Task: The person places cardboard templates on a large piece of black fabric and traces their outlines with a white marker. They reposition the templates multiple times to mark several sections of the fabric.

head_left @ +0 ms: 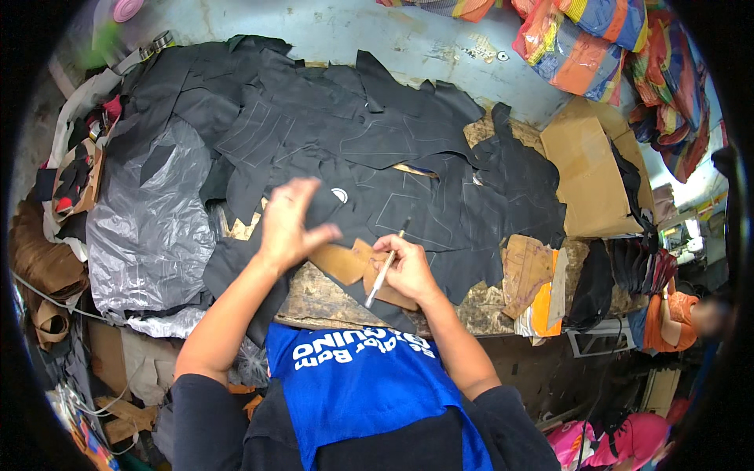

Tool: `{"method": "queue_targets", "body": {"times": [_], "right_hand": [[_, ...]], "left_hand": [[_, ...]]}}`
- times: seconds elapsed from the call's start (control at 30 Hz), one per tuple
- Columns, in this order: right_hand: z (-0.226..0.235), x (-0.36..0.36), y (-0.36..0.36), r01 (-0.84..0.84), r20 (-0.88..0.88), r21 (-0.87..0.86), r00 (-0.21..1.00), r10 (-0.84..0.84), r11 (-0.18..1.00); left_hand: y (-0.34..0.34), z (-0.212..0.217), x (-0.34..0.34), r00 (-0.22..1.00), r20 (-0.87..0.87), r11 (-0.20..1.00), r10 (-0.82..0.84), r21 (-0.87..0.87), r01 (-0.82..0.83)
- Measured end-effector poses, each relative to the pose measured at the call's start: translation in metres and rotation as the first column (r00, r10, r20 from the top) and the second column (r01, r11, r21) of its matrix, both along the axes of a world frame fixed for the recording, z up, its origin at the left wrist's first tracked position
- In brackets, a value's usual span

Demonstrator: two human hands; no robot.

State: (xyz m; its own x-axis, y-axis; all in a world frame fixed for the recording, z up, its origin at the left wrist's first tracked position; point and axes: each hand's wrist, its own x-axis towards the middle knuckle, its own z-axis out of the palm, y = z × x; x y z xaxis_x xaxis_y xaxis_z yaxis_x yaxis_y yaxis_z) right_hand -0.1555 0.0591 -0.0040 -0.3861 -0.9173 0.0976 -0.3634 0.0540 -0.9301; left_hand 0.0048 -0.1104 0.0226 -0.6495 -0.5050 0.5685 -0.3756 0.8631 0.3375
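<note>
My left hand (pixel 290 224) hovers over the black leather sheets (pixel 298 157), fingers spread and thumb out, holding nothing. In my right hand (pixel 408 271) is a slim silver marking pen (pixel 380 282), slanting across the fingers with its lower end toward me. Tan pattern pieces (pixel 339 264) lie beneath and beside the right hand, partly hidden by it; whether the fingers also grip one I cannot tell. Pale outlines of several shapes are drawn on the leather. Beyond my left hand lies a small white half-round piece (pixel 339 195).
Crumpled clear plastic (pixel 149 235) covers the leather's left part. At right stand an open cardboard box (pixel 585 177) and brown and orange pattern pieces (pixel 526 271). Striped bags (pixel 577 51) are heaped at the far right. The worn wooden table edge (pixel 314 304) runs before me.
</note>
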Motion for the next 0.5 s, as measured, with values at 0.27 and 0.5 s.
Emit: {"method": "queue_targets", "body": {"times": [0.27,0.5], "right_hand": [[0.051,-0.015,0.001,0.267,-0.358,-0.548,0.782,-0.511,0.793],[-0.006,0.005,0.058,0.282,-0.302,0.008,0.915,-0.267,0.959]], "left_hand": [[0.072,-0.037,-0.003,0.901,-0.379,0.205,0.212,0.918,0.339],[0.083,-0.029,0.015,0.933,0.351,0.605,-0.073,0.76,-0.238]]}}
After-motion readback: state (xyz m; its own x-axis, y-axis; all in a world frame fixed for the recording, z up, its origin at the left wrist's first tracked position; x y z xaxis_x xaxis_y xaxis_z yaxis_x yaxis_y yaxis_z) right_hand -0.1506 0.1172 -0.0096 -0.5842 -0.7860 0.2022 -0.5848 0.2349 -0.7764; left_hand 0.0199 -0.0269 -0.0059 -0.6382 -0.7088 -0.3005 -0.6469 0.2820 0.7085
